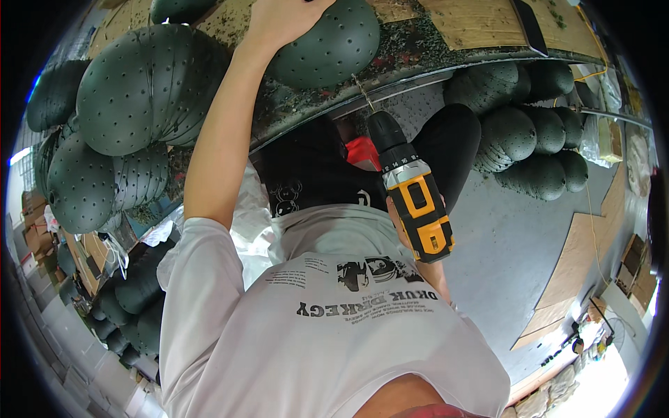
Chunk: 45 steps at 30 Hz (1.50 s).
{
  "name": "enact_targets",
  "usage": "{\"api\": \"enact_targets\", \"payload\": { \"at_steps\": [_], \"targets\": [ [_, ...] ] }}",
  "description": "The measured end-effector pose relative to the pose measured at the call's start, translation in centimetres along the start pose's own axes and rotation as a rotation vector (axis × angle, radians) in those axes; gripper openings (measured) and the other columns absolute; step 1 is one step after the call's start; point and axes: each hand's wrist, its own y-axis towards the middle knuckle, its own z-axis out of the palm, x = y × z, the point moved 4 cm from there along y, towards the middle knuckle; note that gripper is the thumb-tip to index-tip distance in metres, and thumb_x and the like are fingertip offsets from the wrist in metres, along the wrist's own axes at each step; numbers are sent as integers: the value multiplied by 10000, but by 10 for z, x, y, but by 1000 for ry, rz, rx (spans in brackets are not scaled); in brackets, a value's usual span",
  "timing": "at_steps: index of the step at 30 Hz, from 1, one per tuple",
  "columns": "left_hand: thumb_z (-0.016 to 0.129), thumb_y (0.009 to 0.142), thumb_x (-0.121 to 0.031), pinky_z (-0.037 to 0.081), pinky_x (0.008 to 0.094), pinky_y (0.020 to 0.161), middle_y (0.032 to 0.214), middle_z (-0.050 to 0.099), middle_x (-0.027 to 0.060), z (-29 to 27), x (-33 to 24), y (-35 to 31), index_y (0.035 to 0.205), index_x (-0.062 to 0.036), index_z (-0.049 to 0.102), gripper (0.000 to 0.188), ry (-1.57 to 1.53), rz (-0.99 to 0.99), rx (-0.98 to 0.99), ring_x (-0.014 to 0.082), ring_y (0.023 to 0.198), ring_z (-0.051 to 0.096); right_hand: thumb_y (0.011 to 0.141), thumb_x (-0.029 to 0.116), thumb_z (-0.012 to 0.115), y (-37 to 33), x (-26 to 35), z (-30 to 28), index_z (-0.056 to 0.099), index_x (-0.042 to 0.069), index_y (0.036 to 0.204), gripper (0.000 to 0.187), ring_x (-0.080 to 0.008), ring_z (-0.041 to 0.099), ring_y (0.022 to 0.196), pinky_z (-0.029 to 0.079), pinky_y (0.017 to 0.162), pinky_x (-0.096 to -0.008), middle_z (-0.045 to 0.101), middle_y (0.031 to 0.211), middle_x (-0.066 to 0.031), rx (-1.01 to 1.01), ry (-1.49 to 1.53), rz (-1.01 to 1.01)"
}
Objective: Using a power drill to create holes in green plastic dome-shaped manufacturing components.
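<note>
My left hand (284, 22) reaches up to a dark green rounded shell (327, 45) dotted with small holes, on the worktable. It grips the shell's upper left side, with the fingertips cut off by the picture's top edge. In my right hand (395, 214) is a yellow and black cordless drill (417, 209), which covers most of that hand. The drill points up and slightly left, and its thin spiral bit (361, 89) ends at the shell's lower right edge. Whether the tip touches the shell I cannot tell.
Stacks of similar dark green shells (150, 90) stand on the left, and more nested shells (512, 136) lie to the right. Green shavings cover the worktable edge (411, 59). A phone-like black slab (529, 26) lies on cardboard at the upper right. Flattened cardboard (568, 279) lies on the floor.
</note>
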Motion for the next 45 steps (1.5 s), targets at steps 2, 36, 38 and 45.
{"api": "enact_targets", "payload": {
  "at_steps": [2, 36, 38, 45],
  "targets": [
    [652, 963, -333, 525, 401, 901, 1110, 710, 112, 0, -2, 0, 1114, -62, 700, 313, 4, -3, -23, 286, 1034, 674, 846, 66, 765, 2, -1, 6, 645, 1, 1187, 367, -56, 624, 788, 506, 687, -218, 690, 897, -7, 12, -111, -35],
    [668, 943, -310, 537, 390, 804, 982, 719, 125, 3, 10, -3, 1004, -40, 708, 280, 11, 103, -112, 288, 902, 690, 826, 57, 742, 1, 40, 44, 604, -34, 1063, 289, -81, 617, 676, 488, 622, -228, 663, 808, -43, 51, -792, -489],
    [673, 936, -277, 535, 395, 793, 963, 714, 133, 2, 9, -4, 972, -30, 699, 251, -3, 144, -152, 292, 893, 687, 829, 59, 741, 5, 39, 43, 602, -36, 1063, 288, -82, 619, 678, 488, 621, -231, 662, 805, -45, 55, -674, -348],
    [670, 929, -249, 524, 419, 821, 960, 702, 130, 0, 10, -5, 956, -31, 667, 219, 42, 152, -168, 297, 937, 673, 838, 96, 769, 6, 52, 49, 541, -44, 1113, 384, -192, 712, 680, 535, 591, -264, 687, 799, -111, 78, -563, -149]
  ]
}}
